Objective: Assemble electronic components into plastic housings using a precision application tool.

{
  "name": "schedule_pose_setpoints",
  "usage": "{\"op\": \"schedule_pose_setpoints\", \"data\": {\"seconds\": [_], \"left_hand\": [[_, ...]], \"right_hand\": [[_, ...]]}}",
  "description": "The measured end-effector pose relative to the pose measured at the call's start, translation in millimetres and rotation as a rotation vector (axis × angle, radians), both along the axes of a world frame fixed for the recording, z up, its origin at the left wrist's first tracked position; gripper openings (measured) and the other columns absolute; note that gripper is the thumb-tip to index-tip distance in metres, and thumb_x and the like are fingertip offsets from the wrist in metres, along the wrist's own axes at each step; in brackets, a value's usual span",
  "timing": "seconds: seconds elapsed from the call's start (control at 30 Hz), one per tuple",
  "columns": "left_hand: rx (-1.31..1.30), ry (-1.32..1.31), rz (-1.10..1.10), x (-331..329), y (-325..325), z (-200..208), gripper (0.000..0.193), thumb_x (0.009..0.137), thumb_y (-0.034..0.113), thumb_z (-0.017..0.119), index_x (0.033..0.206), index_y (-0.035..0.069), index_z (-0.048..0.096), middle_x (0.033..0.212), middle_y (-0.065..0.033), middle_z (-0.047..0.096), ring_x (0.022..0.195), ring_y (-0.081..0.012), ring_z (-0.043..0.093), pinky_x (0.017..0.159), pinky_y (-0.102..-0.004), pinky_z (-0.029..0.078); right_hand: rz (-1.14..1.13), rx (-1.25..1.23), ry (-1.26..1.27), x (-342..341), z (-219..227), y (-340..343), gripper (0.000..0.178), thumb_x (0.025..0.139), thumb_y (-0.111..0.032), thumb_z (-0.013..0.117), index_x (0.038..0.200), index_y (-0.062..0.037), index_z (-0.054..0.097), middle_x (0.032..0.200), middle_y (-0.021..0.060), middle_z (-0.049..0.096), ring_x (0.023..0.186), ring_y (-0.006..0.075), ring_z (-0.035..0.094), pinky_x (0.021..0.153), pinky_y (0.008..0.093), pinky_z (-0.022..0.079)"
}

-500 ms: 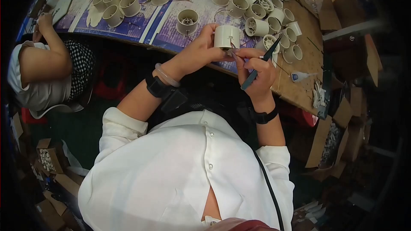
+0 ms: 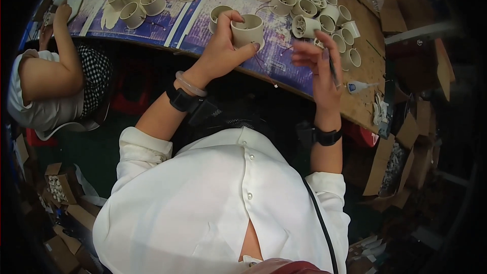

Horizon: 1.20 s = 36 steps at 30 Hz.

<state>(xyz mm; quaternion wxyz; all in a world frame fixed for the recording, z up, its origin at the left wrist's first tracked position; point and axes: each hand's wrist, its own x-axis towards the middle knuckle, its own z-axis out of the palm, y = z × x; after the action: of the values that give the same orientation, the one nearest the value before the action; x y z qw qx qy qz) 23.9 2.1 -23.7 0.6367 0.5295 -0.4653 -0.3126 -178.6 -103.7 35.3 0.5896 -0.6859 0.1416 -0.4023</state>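
Observation:
My left hand [image 2: 223, 45] grips a cream cylindrical plastic housing [image 2: 247, 33] by its side, over the table's front edge. Its round mouth faces up, and thin wires hang below it. To the right, my right hand [image 2: 324, 73] is raised with its fingers partly spread, apart from the housing. Dark tweezers [image 2: 333, 72] lie tucked against that hand, mostly hidden by the fingers. Just behind my left hand stands another cream housing [image 2: 217, 16], partly covered by it.
Many similar housings stand in clusters at the table's back left [image 2: 151, 1] and right [image 2: 305, 7]. A small white glue bottle [image 2: 357, 87] lies at the right edge. A co-worker [image 2: 56, 78] sits at left; open cardboard boxes [image 2: 388, 167] stand at right.
My right hand has drawn away from the housing to the right, its fingers opening around the tweezers. My left hand has moved the housing left and tipped its mouth upward.

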Motion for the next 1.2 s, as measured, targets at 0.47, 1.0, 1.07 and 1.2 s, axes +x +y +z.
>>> {"op": "schedule_pose_setpoints", "data": {"seconds": [0.47, 1.0, 1.07, 1.2], "left_hand": [[-0.25, -0.312, -0.048, -20.5, -9.8, -14.4, 0.073, 0.074, -0.006, 0.067, 0.134, 0.003, 0.027, 0.13, -0.0167, 0.051, 0.122, -0.0234, 0.053, 0.103, -0.0345, 0.042], [-0.087, -0.473, 0.022, -16.8, -10.1, -11.7, 0.063, 0.077, 0.0, 0.073, 0.13, 0.003, 0.038, 0.134, -0.0162, 0.053, 0.121, -0.0262, 0.056, 0.099, -0.0344, 0.047], [-0.015, -0.491, 0.025, -18.1, -10.0, -8.7, 0.062, 0.078, 0.001, 0.072, 0.13, 0.002, 0.04, 0.132, -0.0153, 0.054, 0.117, -0.0266, 0.059, 0.097, -0.0342, 0.048], [-0.05, -0.533, 0.065, -20.4, -10.0, -12.3, 0.061, 0.078, 0.002, 0.072, 0.13, 0.003, 0.04, 0.129, -0.0144, 0.056, 0.114, -0.0271, 0.061, 0.094, -0.0338, 0.049]], "right_hand": [[-0.032, -0.561, 0.702, 5.3, -18.6, -27.6, 0.031, 0.104, -0.028, 0.044, 0.113, -0.0031, 0.06, 0.075, 0.0018, 0.058, 0.063, 0.0083, 0.053, 0.059, 0.0258, 0.041], [-0.186, -0.235, 0.161, 5.1, -8.4, -7.1, 0.013, 0.092, -0.003, 0.065, 0.102, -0.0007, 0.058, 0.093, 0.0056, 0.067, 0.081, 0.0094, 0.062, 0.073, 0.0221, 0.05], [-0.181, -0.262, 0.169, 11.6, -13.5, -3.7, 0.016, 0.09, -0.003, 0.067, 0.102, -0.0003, 0.058, 0.091, 0.0065, 0.068, 0.078, 0.0102, 0.063, 0.071, 0.0226, 0.05], [-0.153, -0.345, 0.198, 20.5, -25.9, -1.2, 0.024, 0.086, -0.002, 0.072, 0.104, 0.0001, 0.056, 0.089, 0.0085, 0.068, 0.076, 0.012, 0.065, 0.068, 0.0238, 0.051]]}}
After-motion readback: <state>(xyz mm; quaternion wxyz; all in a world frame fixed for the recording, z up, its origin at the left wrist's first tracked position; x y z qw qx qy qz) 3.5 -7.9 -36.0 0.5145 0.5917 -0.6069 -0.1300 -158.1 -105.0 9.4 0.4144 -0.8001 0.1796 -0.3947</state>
